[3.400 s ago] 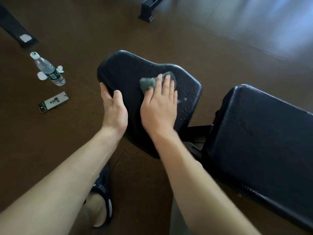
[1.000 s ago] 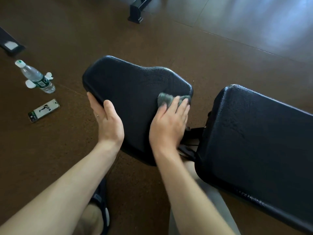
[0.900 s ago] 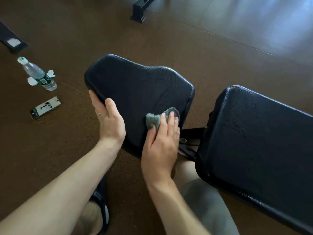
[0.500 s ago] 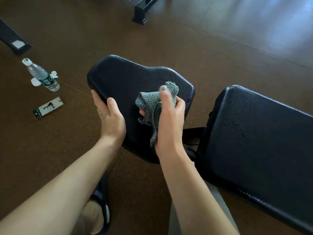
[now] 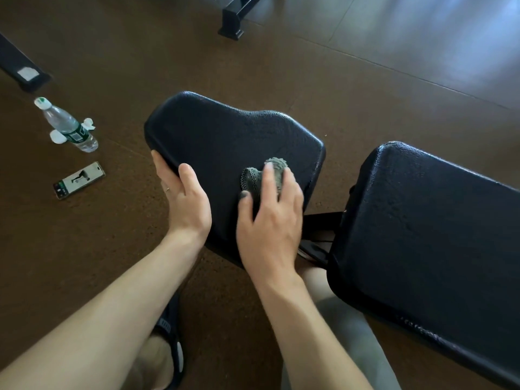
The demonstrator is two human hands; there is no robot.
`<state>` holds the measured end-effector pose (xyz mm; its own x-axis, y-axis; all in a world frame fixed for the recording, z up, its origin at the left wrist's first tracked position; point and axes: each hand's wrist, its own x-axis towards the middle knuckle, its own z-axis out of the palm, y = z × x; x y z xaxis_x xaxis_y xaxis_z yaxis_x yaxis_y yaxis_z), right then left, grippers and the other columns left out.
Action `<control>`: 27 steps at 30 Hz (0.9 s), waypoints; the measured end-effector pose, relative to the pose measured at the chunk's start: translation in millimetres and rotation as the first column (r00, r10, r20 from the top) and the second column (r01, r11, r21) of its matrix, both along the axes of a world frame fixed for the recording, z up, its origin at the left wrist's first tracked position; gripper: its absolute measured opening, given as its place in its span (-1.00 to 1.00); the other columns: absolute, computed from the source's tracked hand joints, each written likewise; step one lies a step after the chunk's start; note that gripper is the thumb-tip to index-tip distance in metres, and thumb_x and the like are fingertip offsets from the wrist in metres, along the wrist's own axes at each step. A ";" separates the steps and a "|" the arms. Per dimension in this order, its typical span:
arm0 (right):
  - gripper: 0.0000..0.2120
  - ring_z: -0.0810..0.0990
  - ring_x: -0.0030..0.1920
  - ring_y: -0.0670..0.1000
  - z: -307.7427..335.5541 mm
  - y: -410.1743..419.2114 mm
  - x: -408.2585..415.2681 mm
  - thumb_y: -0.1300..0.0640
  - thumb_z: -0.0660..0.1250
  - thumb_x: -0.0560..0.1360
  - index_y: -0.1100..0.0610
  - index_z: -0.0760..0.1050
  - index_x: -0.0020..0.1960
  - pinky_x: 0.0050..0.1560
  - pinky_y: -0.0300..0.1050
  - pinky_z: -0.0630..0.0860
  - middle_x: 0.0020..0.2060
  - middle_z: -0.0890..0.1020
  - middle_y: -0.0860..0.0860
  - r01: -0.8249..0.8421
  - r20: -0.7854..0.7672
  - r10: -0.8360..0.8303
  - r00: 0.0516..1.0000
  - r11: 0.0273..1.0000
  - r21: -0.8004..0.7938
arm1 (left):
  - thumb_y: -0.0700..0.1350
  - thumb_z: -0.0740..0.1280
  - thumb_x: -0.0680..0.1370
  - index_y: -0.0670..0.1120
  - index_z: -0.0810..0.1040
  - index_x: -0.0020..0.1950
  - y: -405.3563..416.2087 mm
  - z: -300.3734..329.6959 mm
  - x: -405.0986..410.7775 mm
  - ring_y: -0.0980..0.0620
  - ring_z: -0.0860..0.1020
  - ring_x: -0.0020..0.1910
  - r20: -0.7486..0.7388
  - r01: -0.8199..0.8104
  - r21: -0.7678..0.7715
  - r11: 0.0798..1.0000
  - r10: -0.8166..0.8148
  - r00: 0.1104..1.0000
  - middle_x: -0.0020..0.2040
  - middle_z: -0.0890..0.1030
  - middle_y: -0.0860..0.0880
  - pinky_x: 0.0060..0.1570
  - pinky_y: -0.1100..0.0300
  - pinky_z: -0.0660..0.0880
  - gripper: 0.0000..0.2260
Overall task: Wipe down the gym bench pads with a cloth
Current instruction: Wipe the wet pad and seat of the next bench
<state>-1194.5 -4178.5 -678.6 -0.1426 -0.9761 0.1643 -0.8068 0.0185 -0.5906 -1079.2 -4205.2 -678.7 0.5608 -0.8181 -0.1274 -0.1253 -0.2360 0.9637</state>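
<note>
The black seat pad (image 5: pixel 225 136) of the gym bench fills the middle of the view. The larger back pad (image 5: pixel 427 226) lies to its right. My left hand (image 5: pixel 185 201) grips the seat pad's near left edge, thumb on top. My right hand (image 5: pixel 270 220) presses a bunched grey-green cloth (image 5: pixel 253 178) flat on the pad's near right part, fingers spread over it. Most of the cloth is hidden under my fingers.
On the brown floor at the left lie a plastic water bottle (image 5: pixel 67 126) and a phone (image 5: pixel 78 180) with its screen lit. Black equipment feet stand at the far left (image 5: pixel 22 71) and top centre (image 5: pixel 233 18). My sandalled foot (image 5: pixel 166 350) is below the pad.
Half a second ago my right hand held the cloth lifted and loose above the pad. Now it has pressed the cloth back down onto the pad. My left hand has kept its grip.
</note>
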 end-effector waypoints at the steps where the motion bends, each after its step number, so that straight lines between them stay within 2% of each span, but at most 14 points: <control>1: -0.49 0.20 0.55 0.16 -2.0 1.8 3.0 -0.06 0.19 0.66 0.08 0.34 0.56 0.57 0.07 0.19 0.57 0.24 0.16 -0.048 -0.030 0.048 0.998 0.999 0.011 | 0.05 -0.04 0.75 0.10 -0.21 0.67 0.3 -0.1 0.2 -0.02 0.19 0.59 0.000 0.002 -0.005 1.000 -0.002 1.000 0.68 0.00 -0.04 0.49 0.09 0.24 -0.47; 4: -0.57 0.15 0.59 0.13 -5.6 -16.8 7.4 -0.05 0.15 0.68 -0.03 0.40 0.53 0.59 0.07 0.14 0.60 0.19 0.12 -0.095 0.010 0.095 0.995 0.995 0.015 | 0.06 -0.05 0.74 0.12 -0.22 0.67 1.1 -0.1 1.3 -0.03 0.20 0.59 0.002 0.013 -0.007 1.000 -0.013 1.000 0.68 0.00 -0.04 0.49 0.08 0.25 -0.47; 9: -0.61 0.12 0.60 0.12 3.3 -82.5 10.0 0.01 0.13 0.71 -0.03 0.43 0.51 0.60 0.09 0.06 0.60 0.21 0.10 -0.027 0.089 0.023 0.996 0.999 0.044 | 0.02 -0.06 0.76 0.06 -0.22 0.67 0.0 3.8 -1.2 0.03 0.06 0.63 0.007 0.006 0.030 1.000 -0.006 1.000 0.69 -0.08 0.00 0.37 0.30 0.08 -0.48; 13: -0.58 0.18 0.58 0.12 1.1 -126.0 -14.9 0.00 0.04 0.72 -0.02 0.36 0.55 0.58 0.05 0.07 0.59 0.23 0.11 0.157 -0.004 -0.158 0.988 0.979 0.130 | 0.04 -0.06 0.76 0.08 -0.23 0.67 1.1 2.7 -0.5 0.04 0.03 0.64 0.002 0.015 0.041 0.999 -0.015 1.000 0.69 -0.10 0.03 0.40 0.28 0.06 -0.48; 15: -0.57 0.19 0.57 0.13 -3.8 -132.2 -27.8 0.00 0.03 0.72 -0.01 0.32 0.57 0.58 0.06 0.08 0.59 0.22 0.11 0.263 0.015 -0.271 0.962 0.944 0.199 | 0.04 -0.07 0.76 0.08 -0.23 0.67 1.7 3.4 -2.0 0.07 0.01 0.64 0.003 0.009 0.050 0.999 -0.009 1.000 0.69 -0.12 0.05 0.38 0.31 0.04 -0.48; 18: -0.55 0.16 0.57 0.15 -10.3 -110.0 -27.0 0.03 0.04 0.72 0.02 0.28 0.59 0.57 0.07 0.11 0.61 0.16 0.11 0.395 0.149 -0.439 0.886 0.883 0.256 | 0.05 -0.06 0.76 0.09 -0.22 0.67 3.2 6.6 -4.7 0.08 0.03 0.63 0.004 0.000 0.043 0.999 -0.001 1.000 0.69 -0.11 0.05 0.36 0.32 0.04 -0.48; 21: -0.54 0.12 0.58 0.14 -15.3 -56.2 -14.5 0.05 0.05 0.73 0.07 0.22 0.62 0.52 -0.05 0.05 0.62 0.12 0.11 0.439 0.281 -0.513 0.811 0.851 0.288 | 0.06 -0.07 0.76 0.10 -0.22 0.67 2.7 7.2 -4.4 0.06 0.05 0.63 -0.006 0.001 0.053 0.999 0.000 1.000 0.68 -0.10 0.05 0.36 0.31 0.07 -0.48; 23: -0.53 0.10 0.60 0.11 -18.9 -12.8 -7.5 0.07 0.06 0.73 0.09 0.20 0.63 0.53 -0.17 0.00 0.62 0.10 0.12 0.398 0.321 -0.468 0.823 0.879 0.263 | 0.04 -0.07 0.76 0.08 -0.22 0.67 2.9 8.1 -4.1 0.10 0.05 0.62 -0.008 -0.003 0.047 0.999 0.003 1.000 0.68 -0.10 0.06 0.35 0.34 0.07 -0.48; 25: -0.52 0.04 0.62 0.05 -22.4 30.8 -1.0 0.07 0.07 0.72 0.08 0.17 0.63 0.51 -0.34 -0.10 0.64 0.05 0.08 0.312 0.304 -0.366 0.880 0.926 0.211 | 0.03 -0.06 0.76 0.06 -0.22 0.68 3.6 8.4 -4.5 0.20 0.05 0.57 0.001 0.003 0.033 0.999 -0.003 1.000 0.68 -0.12 0.07 0.32 0.43 0.06 -0.48; 27: -0.52 0.00 0.63 0.00 -25.0 63.5 6.8 0.10 0.09 0.72 0.08 0.18 0.62 0.51 -0.32 -0.14 0.65 0.02 0.04 0.225 0.253 -0.260 0.932 0.961 0.159 | 0.03 -0.07 0.76 0.06 -0.23 0.67 3.9 7.6 -5.1 0.25 0.04 0.52 0.004 0.015 0.037 0.999 -0.015 1.000 0.68 -0.13 0.07 0.25 0.50 0.05 -0.48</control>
